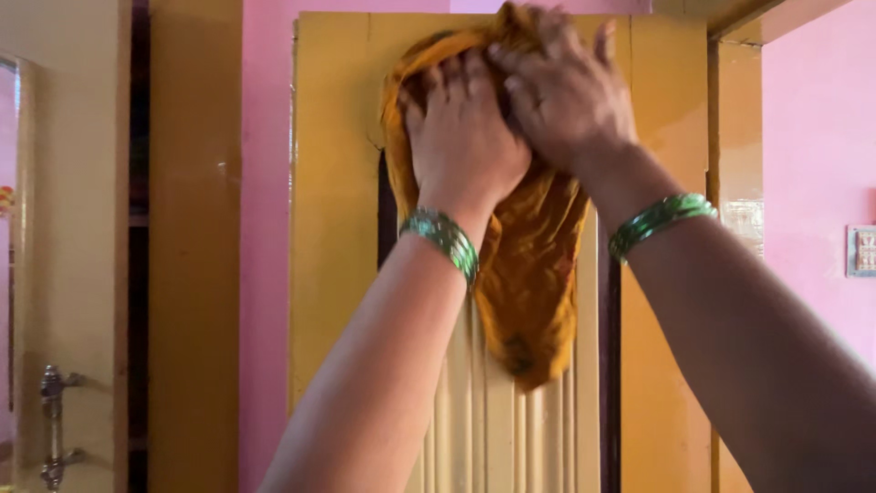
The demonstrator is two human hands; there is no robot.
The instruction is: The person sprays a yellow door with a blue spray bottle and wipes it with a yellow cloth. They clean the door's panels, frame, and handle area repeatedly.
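Both my arms reach up toward a yellow panelled door [338, 183]. An orange-yellow cloth [534, 274] is bunched against the door's upper part and hangs down its ribbed middle. My left hand [464, 137] presses flat on the bunched cloth, fingers curled into it. Overlapping it from the right, my right hand [566, 87] grips the top of the same cloth. Green bangles circle both wrists. The cloth's upper part is hidden behind my hands.
Pink walls [265, 228] flank the door. A second yellow door leaf [68, 274] with a metal handle [53, 424] stands at the left. At the right is the door frame [735, 137], and a small wall plate [860, 251] beyond it.
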